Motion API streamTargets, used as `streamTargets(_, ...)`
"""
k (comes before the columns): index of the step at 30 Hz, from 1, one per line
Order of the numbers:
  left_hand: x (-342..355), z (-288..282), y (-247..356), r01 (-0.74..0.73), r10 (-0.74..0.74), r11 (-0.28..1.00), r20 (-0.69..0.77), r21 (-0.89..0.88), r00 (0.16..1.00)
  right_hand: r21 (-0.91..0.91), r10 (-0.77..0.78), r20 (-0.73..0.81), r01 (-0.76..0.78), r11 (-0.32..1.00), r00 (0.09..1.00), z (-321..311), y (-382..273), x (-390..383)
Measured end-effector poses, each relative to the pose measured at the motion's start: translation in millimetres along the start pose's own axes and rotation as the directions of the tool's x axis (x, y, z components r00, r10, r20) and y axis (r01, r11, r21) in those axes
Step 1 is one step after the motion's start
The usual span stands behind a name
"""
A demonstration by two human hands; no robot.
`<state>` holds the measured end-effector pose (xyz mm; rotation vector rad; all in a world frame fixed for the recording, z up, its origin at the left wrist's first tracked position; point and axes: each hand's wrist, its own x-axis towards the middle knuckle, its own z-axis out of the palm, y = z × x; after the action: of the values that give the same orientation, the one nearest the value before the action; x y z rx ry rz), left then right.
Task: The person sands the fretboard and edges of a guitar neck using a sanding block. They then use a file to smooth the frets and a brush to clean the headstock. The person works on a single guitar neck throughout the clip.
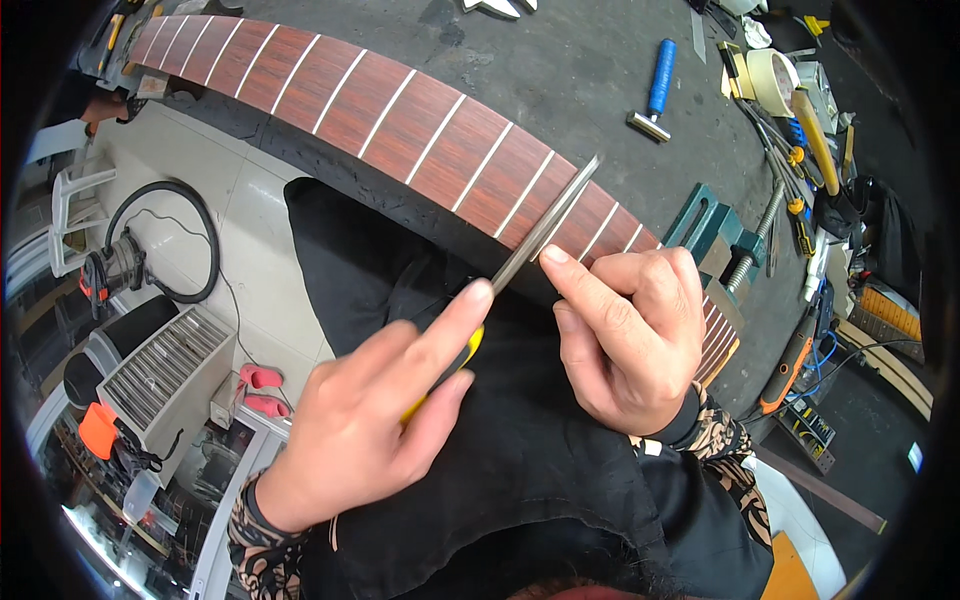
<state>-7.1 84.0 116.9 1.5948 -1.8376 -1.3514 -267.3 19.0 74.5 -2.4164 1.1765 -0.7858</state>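
My left hand [375,415] grips the file's [545,225] yellow handle; my right hand [630,330] pinches its blade. The file points up-right, slanting across the fretboard [400,115] on the desk [580,70].

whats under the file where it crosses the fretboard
The file lies slanted across the fretboard, over red-brown wood and a couple of metal frets. Its yellow handle is mostly hidden in the left hand. The right hand covers the fretboard's lower end.
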Motion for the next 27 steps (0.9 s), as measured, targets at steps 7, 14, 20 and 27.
streamTargets(7, 13.8, 16.3, -27.1, -0.177, -0.010, 0.827, -0.330, -0.533, 0.944, -0.319, 0.059, 0.225, 0.016, 0.948, 0.973, -17.9, -10.8, 14.5)
streamTargets(14, 4.0, 28.5, -38.8, -0.240, -0.082, 0.719, -0.423, -0.652, 0.902, -0.307, -0.128, 0.318, 0.229, 0.924, 0.940, -46.1, 13.1, 28.7)
streamTargets(20, 4.1, 22.2, -42.6, -0.343, -0.058, 0.468, -0.416, -0.815, 0.908, -0.633, 0.001, 0.142, 0.090, 0.769, 0.990, -55.9, 46.5, 42.6)
streamTargets(27, 88.6, 25.1, 53.3, -0.453, 0.132, 0.315, -0.434, -0.834, 0.891, 0.624, 0.131, 0.427, -0.396, 0.673, 0.895, -68.8, -29.5, 39.3)
